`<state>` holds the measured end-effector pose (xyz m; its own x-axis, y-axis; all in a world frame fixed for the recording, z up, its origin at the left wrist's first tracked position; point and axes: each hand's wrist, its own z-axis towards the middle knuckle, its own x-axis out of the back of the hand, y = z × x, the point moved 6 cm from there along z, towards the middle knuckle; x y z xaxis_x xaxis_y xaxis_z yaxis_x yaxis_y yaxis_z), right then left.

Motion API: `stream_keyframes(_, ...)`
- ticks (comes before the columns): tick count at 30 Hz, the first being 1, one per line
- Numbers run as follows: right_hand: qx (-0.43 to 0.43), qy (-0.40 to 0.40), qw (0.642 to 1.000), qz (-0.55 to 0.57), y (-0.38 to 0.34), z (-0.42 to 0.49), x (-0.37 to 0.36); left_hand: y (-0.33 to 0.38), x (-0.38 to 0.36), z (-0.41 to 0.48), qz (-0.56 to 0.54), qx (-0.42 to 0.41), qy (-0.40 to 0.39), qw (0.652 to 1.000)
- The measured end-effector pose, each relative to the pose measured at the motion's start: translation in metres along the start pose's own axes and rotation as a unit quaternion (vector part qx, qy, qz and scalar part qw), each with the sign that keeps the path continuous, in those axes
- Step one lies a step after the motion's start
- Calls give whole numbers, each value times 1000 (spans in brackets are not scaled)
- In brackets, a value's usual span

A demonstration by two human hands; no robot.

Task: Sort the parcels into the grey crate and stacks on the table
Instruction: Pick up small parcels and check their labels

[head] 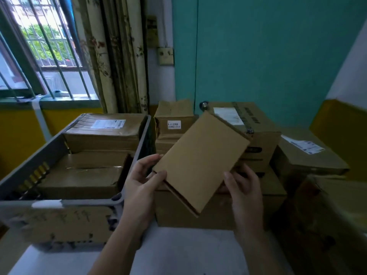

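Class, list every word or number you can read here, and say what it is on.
"9-2-2165", digits uncertain: label on the small box.
Too blurred: labels on the parcel in the grey crate, the big box and the right-hand parcel.
Too blurred: handwriting on the crate's cardboard sign.
None: the held parcel.

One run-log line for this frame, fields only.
left hand: grips flat parcel | right hand: grips flat parcel | flat parcel: tilted, not yet placed | grey crate: holds boxes
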<state>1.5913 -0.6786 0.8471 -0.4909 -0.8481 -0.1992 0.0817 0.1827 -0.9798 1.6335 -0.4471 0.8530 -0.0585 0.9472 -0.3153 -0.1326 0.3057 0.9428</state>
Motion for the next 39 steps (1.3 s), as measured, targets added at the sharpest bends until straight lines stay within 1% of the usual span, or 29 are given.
stream_keyframes(5,8,-20,1000,-9,12,-3,27,-18,15,-11,-34,50,-24,998)
stream_keyframes(8,-17,-35,999,-24,24,-4,40,-27,15,-16,-35,73,-46,996)
stream_keyframes(10,-36,-46,998,-34,35,-4,49,-36,19,-17,-24,87,-32,995)
stream_keyframes(11,-43,-43,998,-31,43,-5,53,-42,20,-19,-31,99,-14,994)
stream_keyframes(13,-50,-15,999,-11,58,-7,63,-60,22,-23,-54,137,27,989)
stream_keyframes(15,-57,26,998,5,75,-11,71,-83,17,-34,-25,196,27,980)
stream_keyframes(17,-72,40,997,13,92,-16,75,-107,14,-48,34,245,0,969)
stream_keyframes(18,-78,42,996,12,98,-18,76,-116,13,-54,57,257,-13,965)
stream_keyframes(20,-85,44,995,-1,110,-21,81,-131,15,-60,82,264,-26,961)
stream_keyframes(24,-102,27,992,-75,127,-23,91,-142,23,-63,103,260,-24,960)
stream_keyframes(28,-111,3,988,-111,145,-27,100,-149,31,-71,123,249,-13,961)
stream_keyframes(31,-127,-14,985,-116,161,-30,103,-157,38,-79,136,241,-3,961)
stream_keyframes(35,-172,-39,977,-123,198,-38,110,-188,51,-95,169,260,1,951)
stream_keyframes(39,-214,-61,961,-161,238,-50,115,-224,68,-109,194,294,1,936)
